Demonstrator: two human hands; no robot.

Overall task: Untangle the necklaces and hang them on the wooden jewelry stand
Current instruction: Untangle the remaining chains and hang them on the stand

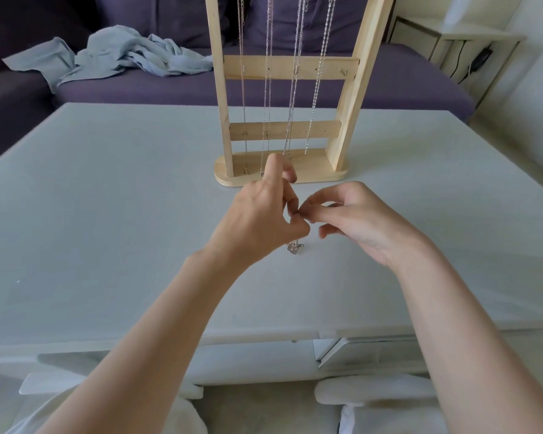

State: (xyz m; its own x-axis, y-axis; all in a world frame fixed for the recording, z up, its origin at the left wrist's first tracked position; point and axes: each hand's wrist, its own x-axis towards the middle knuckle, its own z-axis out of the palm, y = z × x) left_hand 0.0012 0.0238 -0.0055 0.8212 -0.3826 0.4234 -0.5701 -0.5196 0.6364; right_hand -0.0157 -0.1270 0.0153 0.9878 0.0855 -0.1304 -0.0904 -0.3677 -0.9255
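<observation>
Just in front of the base of the wooden jewelry stand [281,175], the two hands are meeting fingertip to fingertip above the table [107,214]. The left hand [261,220] is pinching a thin chain between thumb and a curled finger while its forefinger is pointing up toward the stand, probably kept out of the way of the work. The right hand [355,220] is pinching the same spot from the other side, so that the two can tease a knot apart. Below that meeting point, on the near side of the stand, a small tangled clump of necklace [294,247] is hanging or resting against the tabletop; which one, I cannot tell. Several chains [295,89] are already hanging down the stand's frame, so this looks like one of the last pieces. Behind the stand, a crumpled blue cloth [113,54] is lying on a purple sofa [389,86].
</observation>
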